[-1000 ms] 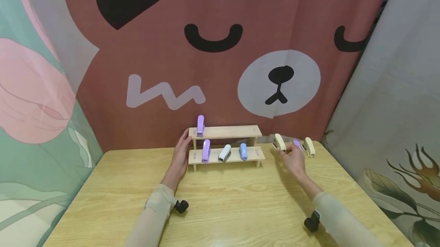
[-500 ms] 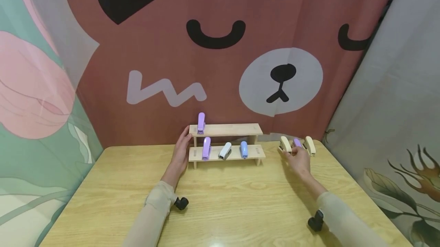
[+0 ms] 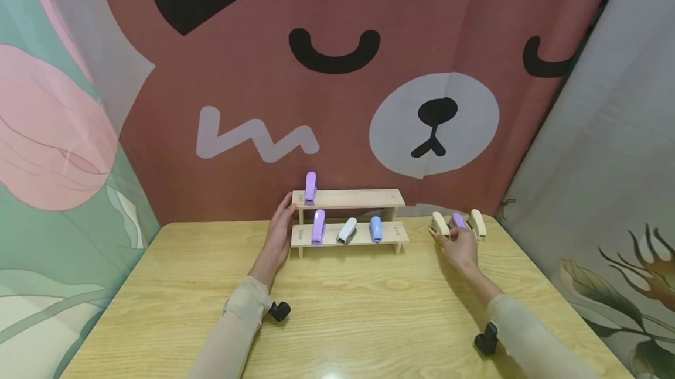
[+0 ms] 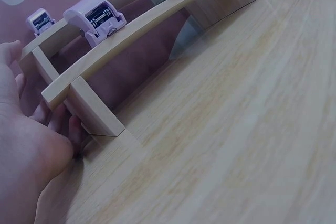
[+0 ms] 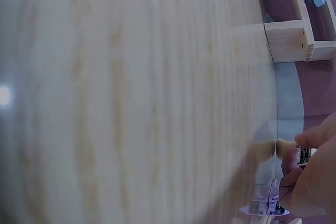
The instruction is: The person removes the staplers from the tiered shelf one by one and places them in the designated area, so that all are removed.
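A two-tier wooden shelf [image 3: 348,198] stands at the back of the table. My left hand [image 3: 275,235] rests against its left end, fingertips beside the legs. One purple stapler [image 3: 311,187] is on the upper tier. The lower tier bears another purple stapler [image 3: 319,226], a white stapler [image 3: 348,230] turned at an angle, and a blue stapler [image 3: 375,229]. To the right of the shelf, my right hand [image 3: 460,248] pinches a cream stapler [image 3: 440,224] low near the tabletop. Beyond that hand are a purple stapler [image 3: 457,220] and another cream stapler [image 3: 478,224].
The wooden table [image 3: 337,303] reaches back to a curtain [image 3: 253,92] with a bear print. A grey curtain [image 3: 596,150] hangs along the right side. Each forearm wears a small black wrist camera, one being the left camera [image 3: 279,310].
My right hand has moved a little right and down with the cream stapler, bringing it beside the purple one. The left hand keeps its place at the shelf; the head view has shifted slightly.
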